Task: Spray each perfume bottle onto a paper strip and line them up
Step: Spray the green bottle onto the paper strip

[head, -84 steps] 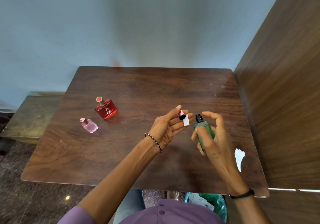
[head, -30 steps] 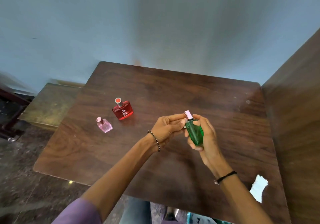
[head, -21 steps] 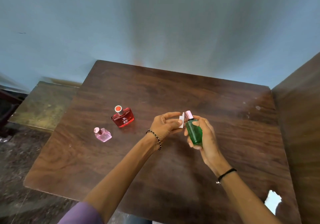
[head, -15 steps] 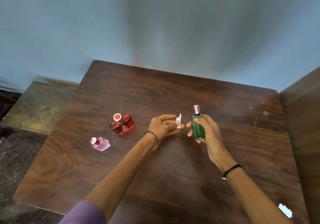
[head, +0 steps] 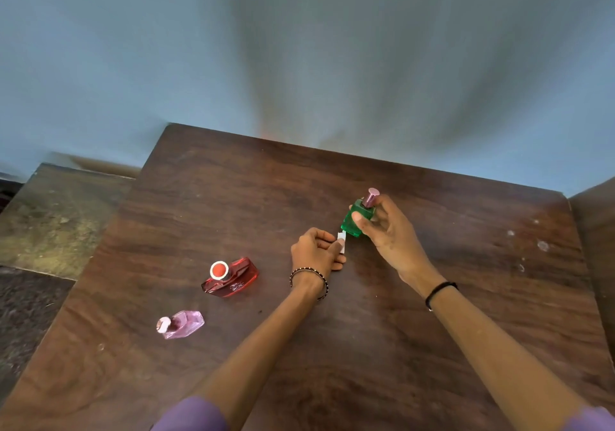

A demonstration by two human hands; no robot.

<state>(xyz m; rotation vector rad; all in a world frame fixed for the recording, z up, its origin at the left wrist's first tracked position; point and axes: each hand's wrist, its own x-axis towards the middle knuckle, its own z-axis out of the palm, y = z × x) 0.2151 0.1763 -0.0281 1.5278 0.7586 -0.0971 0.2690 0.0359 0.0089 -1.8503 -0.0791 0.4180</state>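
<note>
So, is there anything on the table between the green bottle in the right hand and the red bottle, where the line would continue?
Only the left hand, holding the paper strip, sits between the green bottle and the red bottle. The table there shows nothing else. The pink bottle lies beyond the red one.

Green perfume bottle [head: 353,220], pink cap on, upright with slight tilt, held above the table's middle. Small white paper strip [head: 341,239] just beside its base, near upright. Red bottle [head: 232,277], round red-topped cap, stands left of centre. Pink bottle [head: 181,324] nearer, further left.
</note>
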